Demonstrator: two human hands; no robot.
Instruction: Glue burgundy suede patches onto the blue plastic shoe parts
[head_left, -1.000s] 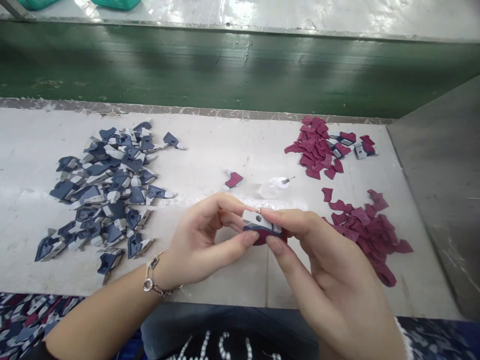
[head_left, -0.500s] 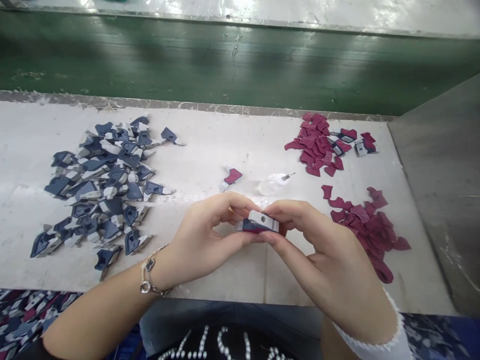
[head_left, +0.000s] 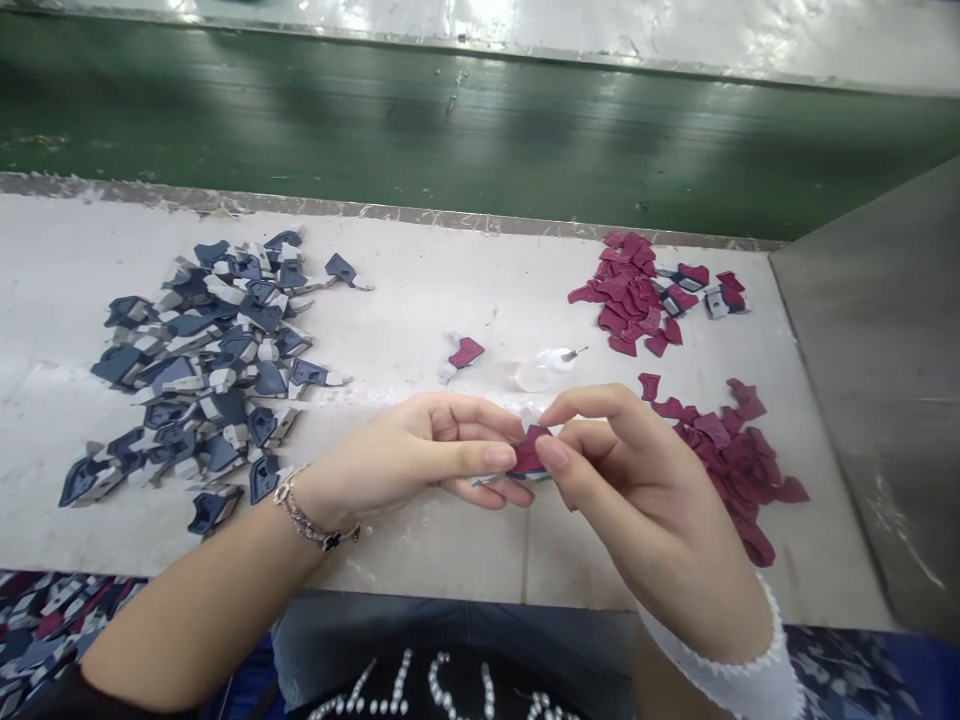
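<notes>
Between both hands is a small grey and navy plastic part with a maroon inlay [head_left: 531, 452], its maroon face turned up. My left hand [head_left: 427, 450] grips the part's left side, thumb on top and fingers underneath. The thumb and fingers of my right hand [head_left: 637, 490] close on its right side, hiding that end. Just beyond the hands lies a translucent bottle with a thin needle tip [head_left: 546, 370]. To the bottle's left rests another grey-navy part with a maroon face [head_left: 466, 352].
On the left of the white table [head_left: 420, 270] spreads a heap of navy and grey parts [head_left: 225, 350]. Two piles of maroon pieces [head_left: 628, 285] [head_left: 739, 460] lie on the right, with a few maroon-faced parts [head_left: 726, 297]. A green wall [head_left: 420, 130] and a metal panel [head_left: 870, 350] border the table.
The held part has been turned: its grey side with a hole faced up before, and now its maroon face does. My left thumb has moved on top of it.
</notes>
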